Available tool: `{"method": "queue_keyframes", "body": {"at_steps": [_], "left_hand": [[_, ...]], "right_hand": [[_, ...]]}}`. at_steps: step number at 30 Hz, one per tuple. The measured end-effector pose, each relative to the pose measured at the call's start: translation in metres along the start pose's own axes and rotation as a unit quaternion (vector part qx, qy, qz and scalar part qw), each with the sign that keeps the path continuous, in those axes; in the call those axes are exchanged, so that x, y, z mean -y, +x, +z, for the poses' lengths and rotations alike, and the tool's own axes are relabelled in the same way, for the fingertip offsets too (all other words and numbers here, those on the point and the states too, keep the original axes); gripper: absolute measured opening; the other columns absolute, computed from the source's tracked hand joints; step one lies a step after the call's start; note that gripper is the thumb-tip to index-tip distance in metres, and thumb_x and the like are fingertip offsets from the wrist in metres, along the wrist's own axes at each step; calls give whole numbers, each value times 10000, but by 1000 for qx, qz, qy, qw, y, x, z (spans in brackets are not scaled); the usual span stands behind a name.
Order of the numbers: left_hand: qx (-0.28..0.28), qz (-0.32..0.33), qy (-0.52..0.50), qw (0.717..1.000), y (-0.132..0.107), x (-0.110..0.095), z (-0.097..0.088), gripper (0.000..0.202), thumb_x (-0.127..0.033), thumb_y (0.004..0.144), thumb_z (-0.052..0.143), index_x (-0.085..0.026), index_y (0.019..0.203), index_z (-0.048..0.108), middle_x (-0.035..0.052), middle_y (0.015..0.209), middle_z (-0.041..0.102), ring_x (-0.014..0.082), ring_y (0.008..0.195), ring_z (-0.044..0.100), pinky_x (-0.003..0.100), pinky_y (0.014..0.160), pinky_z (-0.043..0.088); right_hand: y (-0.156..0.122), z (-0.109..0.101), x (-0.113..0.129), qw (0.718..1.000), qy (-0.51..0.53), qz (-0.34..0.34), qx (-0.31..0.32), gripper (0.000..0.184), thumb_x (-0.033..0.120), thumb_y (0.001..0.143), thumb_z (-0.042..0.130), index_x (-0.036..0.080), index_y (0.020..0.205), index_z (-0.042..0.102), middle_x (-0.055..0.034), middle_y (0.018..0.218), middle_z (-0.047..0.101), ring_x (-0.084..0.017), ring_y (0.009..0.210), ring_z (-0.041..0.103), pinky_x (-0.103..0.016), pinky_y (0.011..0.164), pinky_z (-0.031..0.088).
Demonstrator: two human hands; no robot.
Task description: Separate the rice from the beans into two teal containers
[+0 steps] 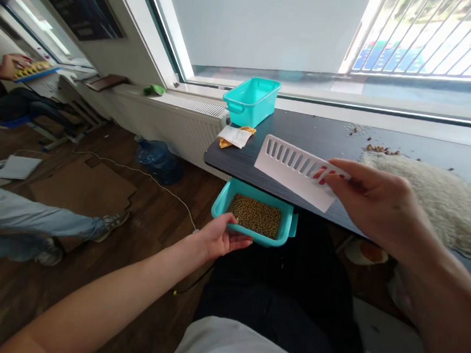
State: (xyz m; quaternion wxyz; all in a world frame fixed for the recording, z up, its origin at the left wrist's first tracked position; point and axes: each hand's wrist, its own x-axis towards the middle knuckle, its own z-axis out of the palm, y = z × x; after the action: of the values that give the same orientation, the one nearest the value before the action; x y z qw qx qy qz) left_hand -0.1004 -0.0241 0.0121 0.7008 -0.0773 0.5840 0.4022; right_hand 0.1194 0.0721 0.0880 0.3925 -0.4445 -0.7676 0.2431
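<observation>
My left hand [225,236] grips the near rim of a turquoise plastic bin [217,207], thumb inside and fingers underneath. Small round tan grains, perhaps chickpeas or soybeans [254,216], cover its bottom. The bin is held just below the table's front edge. In my right hand [374,201] is a white flat slotted plastic piece [293,173], pinched at its right end and held over the dark table [316,129]. A pile of white rice [433,197] lies on the table beyond and right of that hand, with some tan grains [382,150] along its edge.
A second turquoise bin [251,104] stands at the table's back left corner, near a folded white and orange cloth [236,137]. A radiator [199,124] runs under the window. On the floor are a blue water bottle [159,161] and cardboard [81,191]. Other people are at the left.
</observation>
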Motion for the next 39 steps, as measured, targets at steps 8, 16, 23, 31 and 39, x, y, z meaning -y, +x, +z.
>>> {"method": "queue_keyframes", "body": {"at_steps": [8,16,23,31,39], "left_hand": [[-18,8,6,1000,-25,6,-21,119,-118,683,443,-129,799,467,107,718,630,201,617,651,309,570,559],[-53,79,-17,995,-78,15,-55,141,-84,714,448,-98,840,510,104,706,652,179,595,645,293,585,553],[14,138,-5,990,-100,-5,-13,163,-107,721,440,-97,854,536,102,711,665,176,604,648,298,601,554],[132,122,44,983,-32,-58,88,189,-103,684,426,-106,856,505,101,714,648,203,628,656,340,623,549],[149,97,72,981,3,-110,128,199,-141,733,439,-110,922,491,99,732,648,212,666,661,323,605,546]], "right_hand": [[4,-47,6,984,-39,76,-155,269,326,733,576,236,970,666,-30,786,687,-73,555,558,-206,421,409],[-5,-65,15,972,-19,77,-221,185,294,742,578,215,869,687,-32,824,690,-127,755,619,-299,652,510],[-10,-72,36,958,-24,77,-274,209,280,780,526,228,921,673,-32,854,676,-152,785,625,-355,747,523],[28,-90,-10,975,-49,28,-216,247,337,754,553,201,923,670,-35,846,688,-129,743,625,-264,684,505],[84,-59,-48,982,-138,-25,-124,315,359,803,475,236,1048,630,-50,865,694,-176,770,635,-294,623,475]]}}
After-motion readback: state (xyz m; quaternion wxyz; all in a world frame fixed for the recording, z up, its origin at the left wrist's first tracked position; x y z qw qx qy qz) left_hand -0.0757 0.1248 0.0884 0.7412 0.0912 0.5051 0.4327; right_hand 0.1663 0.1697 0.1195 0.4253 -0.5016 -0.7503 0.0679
